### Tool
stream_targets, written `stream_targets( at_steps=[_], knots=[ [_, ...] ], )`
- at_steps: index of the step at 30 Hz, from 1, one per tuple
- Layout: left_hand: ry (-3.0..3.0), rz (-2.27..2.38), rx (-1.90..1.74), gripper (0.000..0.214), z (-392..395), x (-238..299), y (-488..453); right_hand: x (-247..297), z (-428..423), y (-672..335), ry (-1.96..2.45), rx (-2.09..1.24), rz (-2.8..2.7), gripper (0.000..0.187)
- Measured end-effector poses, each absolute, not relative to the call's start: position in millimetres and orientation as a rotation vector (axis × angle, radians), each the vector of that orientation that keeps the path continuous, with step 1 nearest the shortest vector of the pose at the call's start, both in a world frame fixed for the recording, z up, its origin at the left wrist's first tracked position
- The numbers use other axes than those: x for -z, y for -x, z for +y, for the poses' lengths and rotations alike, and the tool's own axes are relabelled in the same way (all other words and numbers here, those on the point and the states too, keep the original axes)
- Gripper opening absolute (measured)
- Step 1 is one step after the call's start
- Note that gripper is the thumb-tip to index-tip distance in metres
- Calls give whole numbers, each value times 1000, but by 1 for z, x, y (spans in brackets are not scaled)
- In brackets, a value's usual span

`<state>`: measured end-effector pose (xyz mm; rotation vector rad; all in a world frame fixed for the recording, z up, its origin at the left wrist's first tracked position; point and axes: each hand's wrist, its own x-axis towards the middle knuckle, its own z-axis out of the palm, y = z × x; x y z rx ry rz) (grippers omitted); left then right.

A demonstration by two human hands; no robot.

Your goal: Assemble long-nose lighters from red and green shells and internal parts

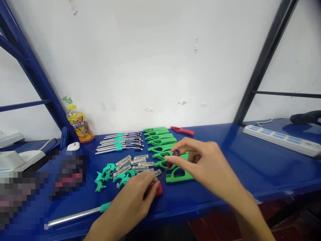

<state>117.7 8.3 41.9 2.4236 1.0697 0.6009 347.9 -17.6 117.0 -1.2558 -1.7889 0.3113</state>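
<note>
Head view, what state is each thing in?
Screwdriver: tilted, in right grip
Red piece: in left grip
Bottle: upright, capped
Green casings: lined up
Red casing: lying flat
Power strip: lying flat
Wired rods: laid side by side
Silver rod: partly hidden
Teal pieces: loosely scattered
Metal clips: loosely laid, overlapping
White case: apparently closed

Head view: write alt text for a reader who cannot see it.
A person's right hand holds what looks like a small screwdriver, pointing down at a red piece in the left hand, over a blue table. Green casings, metal rods and teal pieces lie nearby; a yellow-capped bottle stands at back left.
</note>
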Motion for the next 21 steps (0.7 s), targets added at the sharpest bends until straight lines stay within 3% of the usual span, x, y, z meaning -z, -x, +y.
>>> stream_targets(
  at_steps=[9, 13, 18, 21],
  knots=[
    [-2505, 1053, -510, 27, 1, -53, -98, -120, -40, -372, 1310, -357, -2043, 10],
    [-2649, 1167, -551, 16, 2, -54, -72, -119, -41, -371, 1303, -367, -2125, 10],
    [-2856, 1258, -491, 42, 3, -33, -34, -116, -45, -381, 1441, -337, -2099, 18],
    [-2831, 1377, -417, 57, -1, -19, -20, -113, -52, -392, 1707, -309, -2106, 12]
  ],
)
